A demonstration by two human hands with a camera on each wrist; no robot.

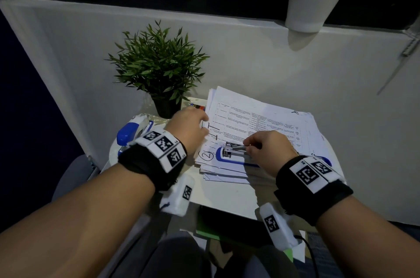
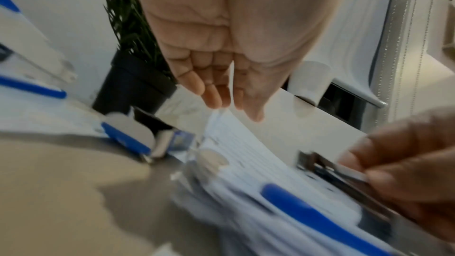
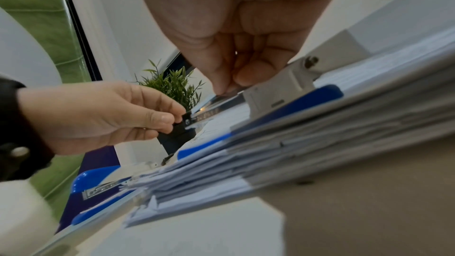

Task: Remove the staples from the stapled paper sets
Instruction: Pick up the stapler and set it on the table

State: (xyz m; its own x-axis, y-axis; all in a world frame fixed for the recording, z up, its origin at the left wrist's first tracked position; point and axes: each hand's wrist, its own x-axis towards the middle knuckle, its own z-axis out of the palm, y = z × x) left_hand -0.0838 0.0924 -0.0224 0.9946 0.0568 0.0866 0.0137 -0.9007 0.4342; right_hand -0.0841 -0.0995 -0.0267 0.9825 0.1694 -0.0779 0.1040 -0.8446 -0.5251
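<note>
- Both hands are over the paper stack on my head view: the left hand sits at the stack's left edge, the right hand at its near edge.
- From the left wrist camera I see the left fingers held fairly straight with the thin edge of a sheet running between them and the thumb; the right wrist view shows thumb and forefinger tips closed together there, so I read it as pinching the top sheet.
- My right hand's thumb and forefinger are curled and pinch a slim metal strip (the inner rail of the stapler, as far as I can tell).
- That blue and white stapler lies opened out flat on top of the stack, its metal head near a circled "2" written on the top page.
- Top page carries a printed table; sheets below it fan out unevenly at the near corner.
- A second blue and white stapler lies on the table left of the stack, beside my left wrist.
- A small potted plant stands behind the left hand, against the white wall.
- I cannot make out any single staple in the paper.
</note>
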